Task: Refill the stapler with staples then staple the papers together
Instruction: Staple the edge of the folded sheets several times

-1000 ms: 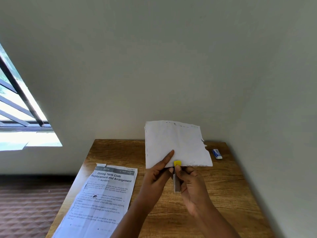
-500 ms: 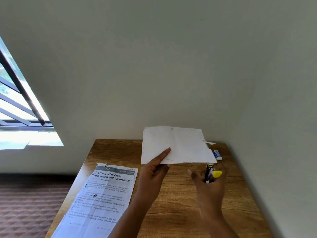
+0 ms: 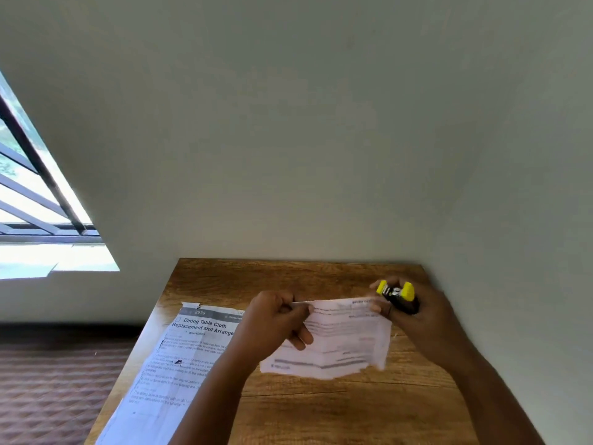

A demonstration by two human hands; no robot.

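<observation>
— What have your hands got hold of?

— My left hand (image 3: 276, 322) pinches the papers (image 3: 333, 342) at their upper left corner, thumb on top, fingers (image 3: 301, 340) curled under the sheet. The papers hang above the worktop (image 3: 321, 409), printed side toward me, the lower edge blurred. My right hand (image 3: 420, 319) is closed round the stapler (image 3: 398, 295) — black body, yellow ends — and its fingertips also touch the papers' upper right corner.

— Where is the stapler against the papers?

— Just past their upper right corner, a little above the top edge. Whether the corner sits inside the stapler's mouth I cannot tell; my hand covers that part.

— Anything else near the papers?

— A printed sheet (image 3: 179, 358) lies flat on the worktop to the left of them, headed "Dining Table Cloth Replacement and Arrange…", with my left forearm across its right side. It runs off the worktop's near left edge.

— And beyond that?

— A plain wall (image 3: 305, 139) behind the worktop, and far to the left of the papers a barred window (image 3: 35, 200).
</observation>
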